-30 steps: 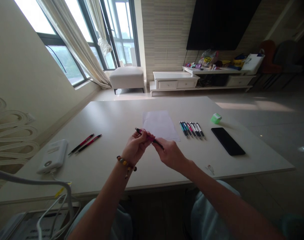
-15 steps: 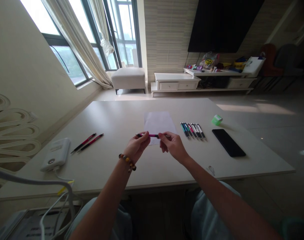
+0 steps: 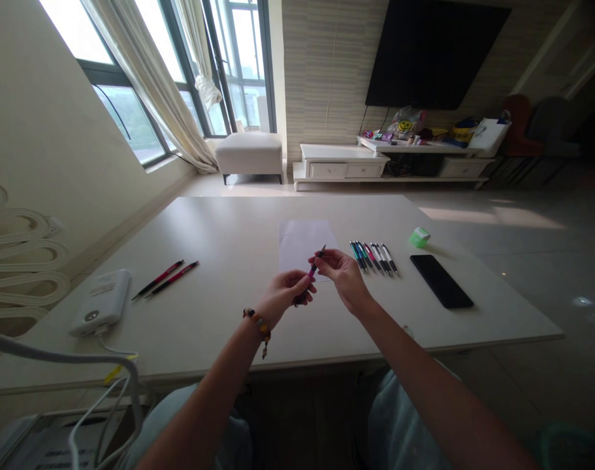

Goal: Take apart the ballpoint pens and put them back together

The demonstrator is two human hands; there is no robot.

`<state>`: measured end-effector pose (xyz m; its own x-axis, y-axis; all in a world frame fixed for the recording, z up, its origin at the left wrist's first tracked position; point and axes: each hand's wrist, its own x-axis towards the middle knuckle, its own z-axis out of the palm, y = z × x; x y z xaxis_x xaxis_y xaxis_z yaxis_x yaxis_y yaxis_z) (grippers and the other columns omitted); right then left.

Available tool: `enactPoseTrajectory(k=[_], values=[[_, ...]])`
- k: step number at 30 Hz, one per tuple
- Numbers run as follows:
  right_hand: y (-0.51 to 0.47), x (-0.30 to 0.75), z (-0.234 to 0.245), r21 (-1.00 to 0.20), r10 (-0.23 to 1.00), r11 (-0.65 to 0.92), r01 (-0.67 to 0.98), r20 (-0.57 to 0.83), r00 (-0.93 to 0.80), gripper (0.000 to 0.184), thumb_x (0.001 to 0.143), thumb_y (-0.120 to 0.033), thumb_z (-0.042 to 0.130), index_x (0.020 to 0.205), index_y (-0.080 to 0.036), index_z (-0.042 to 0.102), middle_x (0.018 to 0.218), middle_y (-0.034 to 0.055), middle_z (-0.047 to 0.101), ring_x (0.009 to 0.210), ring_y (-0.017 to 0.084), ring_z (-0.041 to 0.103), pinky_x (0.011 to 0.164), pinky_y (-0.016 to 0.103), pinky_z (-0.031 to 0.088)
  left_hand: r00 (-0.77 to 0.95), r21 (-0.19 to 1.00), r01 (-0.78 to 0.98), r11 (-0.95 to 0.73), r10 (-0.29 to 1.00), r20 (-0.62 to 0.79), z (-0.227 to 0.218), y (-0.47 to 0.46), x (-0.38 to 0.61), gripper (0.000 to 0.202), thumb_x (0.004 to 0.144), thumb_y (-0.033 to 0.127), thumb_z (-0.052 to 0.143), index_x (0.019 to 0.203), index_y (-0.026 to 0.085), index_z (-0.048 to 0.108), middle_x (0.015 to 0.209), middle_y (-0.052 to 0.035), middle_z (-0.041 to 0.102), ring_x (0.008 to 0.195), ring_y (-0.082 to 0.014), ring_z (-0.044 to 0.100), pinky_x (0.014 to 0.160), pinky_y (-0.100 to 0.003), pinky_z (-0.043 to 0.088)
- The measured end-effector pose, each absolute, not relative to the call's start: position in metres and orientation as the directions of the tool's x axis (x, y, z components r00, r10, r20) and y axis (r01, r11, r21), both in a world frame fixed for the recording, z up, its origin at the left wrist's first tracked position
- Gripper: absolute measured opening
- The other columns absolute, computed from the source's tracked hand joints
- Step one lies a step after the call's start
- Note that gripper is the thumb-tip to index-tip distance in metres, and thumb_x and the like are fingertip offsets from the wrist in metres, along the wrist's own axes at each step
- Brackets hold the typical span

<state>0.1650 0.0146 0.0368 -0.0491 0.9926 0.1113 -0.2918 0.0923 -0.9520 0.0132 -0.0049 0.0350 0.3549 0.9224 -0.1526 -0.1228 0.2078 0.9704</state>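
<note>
Both hands grip one pink and black pen (image 3: 311, 273) above the near part of the table. My left hand (image 3: 288, 292) is closed around its lower part, and my right hand (image 3: 340, 269) pinches it nearer the upper end. The pen is tilted, its pointed end up and to the right. Behind it lies a white sheet of paper (image 3: 302, 238), partly covered by the hands. To the right of the paper is a row of several pens (image 3: 373, 258) in teal, blue, red and silver. Two red and black pens (image 3: 166, 279) lie at the left.
On the white table (image 3: 228, 222), a black phone (image 3: 441, 281) lies at the right, with a small green and white object (image 3: 419, 237) behind it. A white power bank (image 3: 102, 300) with a cable sits at the left edge. A TV cabinet (image 3: 343, 160) stands beyond.
The pen has turned from level to steeply slanted, its right end now up. My left hand has moved lower and closer to my right hand. The view has shifted slightly.
</note>
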Motion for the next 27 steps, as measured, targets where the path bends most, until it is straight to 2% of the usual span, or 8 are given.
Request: enactPoseTrajectory(k=[4, 8, 12, 16, 19, 22, 24, 27], values=[[0.015, 0.163, 0.038, -0.945, 0.990, 0.090, -0.313, 0.120, -0.077, 0.031, 0.065, -0.034, 0.072, 0.090, -0.017, 0.065, 0.088, 0.0078, 0.070, 0.082, 0.019, 0.064, 0.079, 0.036, 0.047, 0.339, 0.966, -0.157, 0.205, 0.930, -0.143, 0.034, -0.003, 0.016, 0.036, 0.068, 0.044, 0.070, 0.082, 0.013, 0.059, 0.070, -0.0026, 0.061, 0.057, -0.0078, 0.053, 0.053, -0.020, 0.039], [0.014, 0.163, 0.039, -0.960, 0.990, 0.104, -0.261, 0.125, -0.063, 0.032, 0.062, -0.035, 0.075, 0.087, -0.016, 0.065, 0.084, 0.0075, 0.070, 0.081, 0.020, 0.064, 0.078, 0.036, 0.048, 0.341, 0.965, -0.166, 0.201, 0.930, -0.135, 0.033, -0.004, 0.018, 0.035, 0.068, 0.044, 0.070, 0.081, 0.013, 0.058, 0.068, -0.0014, 0.059, 0.055, -0.0074, 0.051, 0.051, -0.020, 0.037], [0.013, 0.163, 0.040, -0.955, 0.983, 0.083, -0.284, 0.125, -0.132, 0.035, 0.065, -0.036, 0.072, 0.093, -0.017, 0.064, 0.087, 0.0071, 0.069, 0.080, 0.018, 0.063, 0.079, 0.035, 0.048, 0.373, 0.956, -0.196, 0.217, 0.918, -0.132, 0.032, -0.005, 0.020, 0.036, 0.068, 0.044, 0.069, 0.081, 0.014, 0.056, 0.065, -0.0001, 0.056, 0.053, -0.0064, 0.049, 0.048, -0.019, 0.033], [0.014, 0.163, 0.039, -0.974, 0.990, 0.119, -0.191, 0.131, -0.053, 0.032, 0.062, -0.035, 0.075, 0.085, -0.016, 0.065, 0.082, 0.0054, 0.067, 0.077, 0.017, 0.060, 0.073, 0.031, 0.048, 0.360, 0.953, -0.207, 0.221, 0.923, -0.136, 0.031, -0.005, 0.021, 0.036, 0.068, 0.045, 0.069, 0.081, 0.014, 0.055, 0.066, -0.0001, 0.056, 0.053, -0.0065, 0.048, 0.049, -0.020, 0.034], [0.015, 0.163, 0.039, -0.969, 0.987, 0.157, -0.189, 0.163, -0.015, 0.028, 0.068, -0.037, 0.070, 0.088, -0.017, 0.066, 0.086, 0.0053, 0.066, 0.081, 0.016, 0.060, 0.077, 0.031, 0.047, 0.359, 0.948, -0.215, 0.234, 0.922, -0.146, 0.029, -0.005, 0.022, 0.035, 0.068, 0.044, 0.069, 0.081, 0.014, 0.055, 0.066, 0.0000, 0.056, 0.054, -0.0071, 0.050, 0.052, -0.021, 0.037], [0.015, 0.163, 0.040, -0.972, 0.982, 0.183, -0.147, 0.188, -0.017, 0.025, 0.068, -0.036, 0.070, 0.083, -0.016, 0.066, 0.084, 0.0057, 0.067, 0.081, 0.017, 0.060, 0.078, 0.032, 0.048, 0.369, 0.946, -0.224, 0.235, 0.919, -0.141, 0.027, -0.005, 0.024, 0.035, 0.068, 0.044, 0.068, 0.082, 0.014, 0.056, 0.067, -0.0002, 0.057, 0.055, -0.0074, 0.050, 0.054, -0.021, 0.038], [0.014, 0.163, 0.041, -0.969, 0.982, 0.178, -0.171, 0.186, -0.030, 0.029, 0.066, -0.035, 0.072, 0.087, -0.016, 0.065, 0.083, 0.0056, 0.067, 0.079, 0.017, 0.061, 0.078, 0.033, 0.048, 0.374, 0.946, -0.223, 0.235, 0.917, -0.140, 0.026, -0.005, 0.025, 0.034, 0.069, 0.043, 0.068, 0.082, 0.014, 0.055, 0.068, -0.0005, 0.057, 0.056, -0.0076, 0.050, 0.054, -0.021, 0.038], [0.014, 0.165, 0.043, -0.949, 0.977, 0.174, -0.262, 0.199, -0.070, 0.040, 0.069, -0.032, 0.069, 0.105, -0.018, 0.060, 0.084, 0.0049, 0.068, 0.081, 0.017, 0.063, 0.080, 0.035, 0.048, 0.382, 0.942, -0.233, 0.241, 0.914, -0.139, 0.025, -0.005, 0.026, 0.033, 0.071, 0.042, 0.067, 0.083, 0.014, 0.054, 0.068, -0.0005, 0.056, 0.057, -0.0077, 0.050, 0.055, -0.021, 0.038]])
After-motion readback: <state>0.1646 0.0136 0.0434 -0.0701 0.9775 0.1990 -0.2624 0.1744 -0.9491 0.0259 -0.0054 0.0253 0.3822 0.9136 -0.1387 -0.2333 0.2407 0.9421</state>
